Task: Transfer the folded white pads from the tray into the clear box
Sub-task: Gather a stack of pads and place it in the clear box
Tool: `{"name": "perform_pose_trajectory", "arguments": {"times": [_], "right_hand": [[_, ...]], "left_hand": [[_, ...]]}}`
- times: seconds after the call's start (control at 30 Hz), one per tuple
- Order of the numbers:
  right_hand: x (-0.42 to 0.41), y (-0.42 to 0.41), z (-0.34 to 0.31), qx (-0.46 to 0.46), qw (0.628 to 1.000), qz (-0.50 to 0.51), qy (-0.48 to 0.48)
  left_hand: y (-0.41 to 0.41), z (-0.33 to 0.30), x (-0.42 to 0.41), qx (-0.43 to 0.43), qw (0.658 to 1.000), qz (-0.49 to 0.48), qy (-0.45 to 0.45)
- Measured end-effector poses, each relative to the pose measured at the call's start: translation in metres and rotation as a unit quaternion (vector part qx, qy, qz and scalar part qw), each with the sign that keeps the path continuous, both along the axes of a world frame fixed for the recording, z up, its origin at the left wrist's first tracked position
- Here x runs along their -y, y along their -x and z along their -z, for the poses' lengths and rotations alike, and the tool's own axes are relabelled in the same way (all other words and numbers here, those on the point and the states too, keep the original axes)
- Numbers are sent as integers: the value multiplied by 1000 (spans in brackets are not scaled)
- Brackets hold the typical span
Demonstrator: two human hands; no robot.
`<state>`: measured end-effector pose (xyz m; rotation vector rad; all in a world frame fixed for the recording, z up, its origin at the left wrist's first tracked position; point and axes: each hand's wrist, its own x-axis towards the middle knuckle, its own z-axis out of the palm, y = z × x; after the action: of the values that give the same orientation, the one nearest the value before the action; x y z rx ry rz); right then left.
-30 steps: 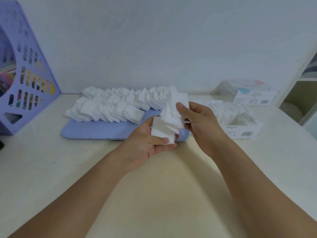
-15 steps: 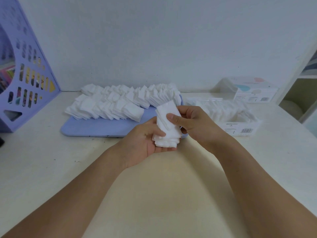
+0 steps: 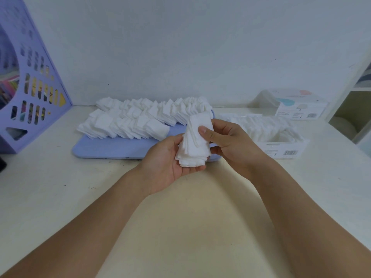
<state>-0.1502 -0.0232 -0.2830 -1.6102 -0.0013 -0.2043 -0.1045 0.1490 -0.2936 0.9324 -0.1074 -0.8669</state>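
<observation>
Stack of folded white pads (image 3: 195, 145) held over worktop (image 3: 50, 187) btwn both hands: left hand (image 3: 170, 159) cups it underneath, right hand (image 3: 226, 141) pinches top w/ thumb. Behind: blue tray (image 3: 108, 147) w/ more pads; clear box (image 3: 281, 145) right, part-filled. Purple file rack (image 3: 30, 87) far left.

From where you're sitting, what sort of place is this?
Probably a home or office desk against a plain wall. A purple file holder stuffed with papers stands at the left, a shelf unit at the right, and cotton-pad packaging sits at the back.
</observation>
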Motion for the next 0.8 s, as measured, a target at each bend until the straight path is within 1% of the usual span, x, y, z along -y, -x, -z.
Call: {"name": "perform_pose_trajectory", "arguments": {"times": [0.1,0.17,0.23,0.33,0.47,0.53,0.6,0.67,0.73,0.8], "right_hand": [[2,1,0,-12,1000,-1,-29],[3,1,-1,-21,998,-10,-64],[4,0,-1,-27,997,-16,-71],[4,-1,1,-26,999,-15,-27],[4,-2,3,-19,999,-12,26],[3,-2,3,-9,998,-23,61],[2,-1,3,0,996,-27,87],[0,0,2,24,994,-25,107],[-1,-1,2,62,987,-15,147],[-3,0,3,76,980,-13,186]], "left_hand": [[-1,4,1,22,999,-23,-25],[-2,6,1,36,998,-40,-37],[-2,4,2,25,998,-43,-36],[0,3,2,12,999,-26,-36],[-2,5,2,18,999,-16,-43],[-1,6,2,29,999,-5,-31],[-3,8,3,57,997,-12,-40],[-6,10,5,70,996,-10,-46],[-7,12,6,63,997,-13,-50],[-6,11,6,51,998,2,-33]]}}
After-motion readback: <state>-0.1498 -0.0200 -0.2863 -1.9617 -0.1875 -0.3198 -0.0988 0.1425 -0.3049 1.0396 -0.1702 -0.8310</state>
